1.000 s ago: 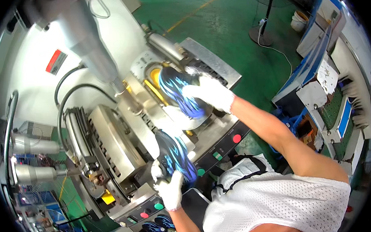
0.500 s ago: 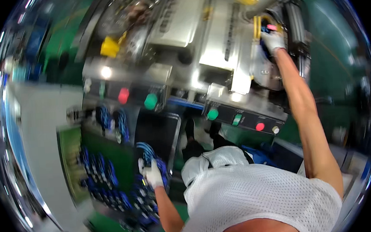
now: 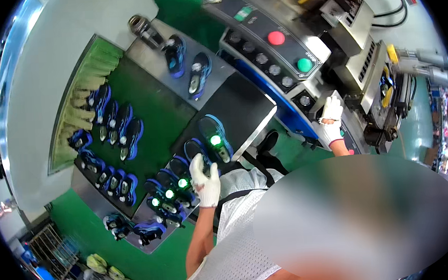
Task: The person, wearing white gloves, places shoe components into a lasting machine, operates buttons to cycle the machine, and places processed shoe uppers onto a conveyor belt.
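My left hand (image 3: 206,184), in a white glove with thumb and fingers apart, is at the heel end of a black and blue shoe upper on a last (image 3: 196,151). The fingertips appear to overlap that shoe; whether they touch it is unclear. Beside it, a similar shoe (image 3: 214,138) lies on the black tabletop (image 3: 242,103) with a green light spot on it. My right hand (image 3: 330,118), also gloved, is open with fingers stretched out over the machine's front control panel (image 3: 353,137). A dark and blue shoe (image 3: 386,85) sits in the machine's yellow-edged clamp.
Several more shoes (image 3: 126,133) stand in rows on a green conveyor belt (image 3: 149,93) curving out from a strip curtain (image 3: 73,113). Two shoes lie near a dark cylinder (image 3: 145,32) on the grey ledge. A red button (image 3: 276,37) and green button (image 3: 304,65) project from another panel. A blurred patch covers the lower right.
My view has turned left toward the conveyor. My right hand has come away from the machine's clamp, back to the front panel. My left hand stays among the shoes.
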Available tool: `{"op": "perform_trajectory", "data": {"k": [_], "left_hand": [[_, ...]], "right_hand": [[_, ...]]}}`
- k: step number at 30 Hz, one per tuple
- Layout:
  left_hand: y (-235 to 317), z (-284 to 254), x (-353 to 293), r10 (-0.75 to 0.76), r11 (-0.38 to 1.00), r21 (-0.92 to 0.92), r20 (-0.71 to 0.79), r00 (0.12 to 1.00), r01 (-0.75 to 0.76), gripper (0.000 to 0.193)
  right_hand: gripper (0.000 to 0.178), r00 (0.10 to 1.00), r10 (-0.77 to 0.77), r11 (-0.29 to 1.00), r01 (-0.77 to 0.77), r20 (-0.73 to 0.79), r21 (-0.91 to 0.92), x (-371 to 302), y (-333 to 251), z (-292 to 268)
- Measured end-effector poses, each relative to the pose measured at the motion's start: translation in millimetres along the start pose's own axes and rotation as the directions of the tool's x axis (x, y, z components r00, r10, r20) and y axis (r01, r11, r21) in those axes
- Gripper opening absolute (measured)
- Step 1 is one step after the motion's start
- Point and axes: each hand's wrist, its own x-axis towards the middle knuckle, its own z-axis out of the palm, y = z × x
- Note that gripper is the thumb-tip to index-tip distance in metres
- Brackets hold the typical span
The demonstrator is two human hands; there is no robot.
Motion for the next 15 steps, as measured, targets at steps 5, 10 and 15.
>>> {"op": "perform_trajectory", "data": {"k": [5,10,15], "left_hand": [[-30.0,-9.5,7.9,-0.081,0.988,0.125,-0.105,0.991,0.093,0.08],[-88.0,25.7,21.8,0.143,0.985,0.109,-0.068,0.987,-0.135,0.066],[-97.6,14.1,12.3,0.063,0.995,0.072,0.093,0.994,-0.069,0.058]], "right_hand": [[0.098,0.935,-0.336,0.738,0.188,0.112,0.648,-33.7,-158.7,-1.7],[0.089,0.923,-0.315,0.591,0.008,0.222,0.807,-82.9,-321.4,96.2],[0.086,0.955,-0.201,0.619,-0.049,0.218,0.784,-111.7,-322.9,128.9]]}}
